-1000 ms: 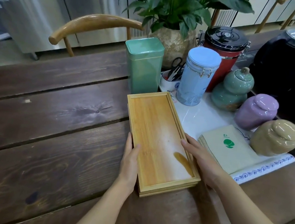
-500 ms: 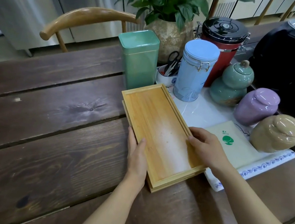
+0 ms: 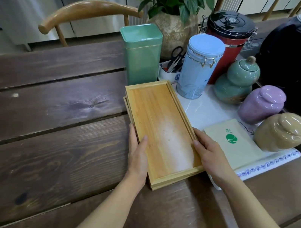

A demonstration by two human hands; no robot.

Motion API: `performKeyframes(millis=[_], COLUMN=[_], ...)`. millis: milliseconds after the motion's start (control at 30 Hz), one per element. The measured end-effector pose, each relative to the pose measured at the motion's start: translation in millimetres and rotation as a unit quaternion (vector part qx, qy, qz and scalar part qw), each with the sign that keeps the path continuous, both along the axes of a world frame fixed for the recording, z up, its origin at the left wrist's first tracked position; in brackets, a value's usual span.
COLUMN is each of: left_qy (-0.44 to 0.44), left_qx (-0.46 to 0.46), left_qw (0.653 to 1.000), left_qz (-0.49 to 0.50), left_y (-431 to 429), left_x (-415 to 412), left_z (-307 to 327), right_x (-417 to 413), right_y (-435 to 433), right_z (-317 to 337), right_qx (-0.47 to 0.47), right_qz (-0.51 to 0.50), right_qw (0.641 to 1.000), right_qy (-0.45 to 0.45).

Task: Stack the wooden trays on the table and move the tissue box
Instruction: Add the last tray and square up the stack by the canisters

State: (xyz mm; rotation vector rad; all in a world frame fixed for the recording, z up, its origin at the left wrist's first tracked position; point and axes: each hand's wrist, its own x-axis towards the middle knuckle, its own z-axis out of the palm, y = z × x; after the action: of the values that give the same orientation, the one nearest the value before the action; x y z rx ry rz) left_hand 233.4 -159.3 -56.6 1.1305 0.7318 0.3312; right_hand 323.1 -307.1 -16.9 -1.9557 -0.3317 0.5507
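Note:
A stack of light wooden trays [image 3: 156, 119] lies on the dark plank table [image 3: 42, 135], the top tray empty and slightly offset from the one under it. My left hand [image 3: 137, 155] grips the stack's left long edge, thumb over the rim. My right hand [image 3: 210, 155] holds the right long edge near the front corner. A flat cream tissue pack [image 3: 234, 145] with a green logo lies just right of the trays, on a white mat [image 3: 268, 165] with a blue border.
Behind the trays stand a green square tin [image 3: 141, 52], a pale blue clip-lid canister [image 3: 199, 66], a red canister [image 3: 227, 43], three ceramic jars [image 3: 262, 104], a cup with scissors [image 3: 169, 71] and a potted plant [image 3: 170, 23]. A wooden chair [image 3: 86, 13] is at the far edge.
Both hands have shifted forward along the tray edges and the stack has turned slightly. The lower tray's edge now shows at the back left.

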Motion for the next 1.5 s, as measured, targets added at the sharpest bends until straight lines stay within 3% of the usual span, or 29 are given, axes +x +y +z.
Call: performKeyframes(millis=[867, 1033, 1167, 1300, 1500], left_qy=[0.023, 0.067, 0.103, 0.093, 0.100], left_qx=[0.000, 0.060, 0.075, 0.076, 0.063], left_qw=[1.000, 0.995, 0.992, 0.992, 0.993], left_qz=[-0.017, -0.039, -0.018, 0.022, 0.012], left_y=[-6.1, 3.6, 31.5, 61.3, 71.0], left_x=[-1.7, -16.2, -41.9, -76.2, -91.2], left_z=[9.0, 29.1, 53.0, 75.5, 83.3], right_x=[2.9, 4.0, 3.6, -7.8, -0.6], right_y=[-3.1, -1.6, 13.3, 46.0, 71.4], right_z=[-3.2, 13.8, 34.8, 58.9, 62.3], right_qx=[0.007, -0.035, -0.143, -0.173, -0.183], right_qz=[-0.027, -0.012, -0.034, 0.018, 0.007], right_qw=[0.999, 0.999, 0.986, 0.968, 0.971], right_qy=[0.027, 0.033, -0.075, -0.179, -0.156])
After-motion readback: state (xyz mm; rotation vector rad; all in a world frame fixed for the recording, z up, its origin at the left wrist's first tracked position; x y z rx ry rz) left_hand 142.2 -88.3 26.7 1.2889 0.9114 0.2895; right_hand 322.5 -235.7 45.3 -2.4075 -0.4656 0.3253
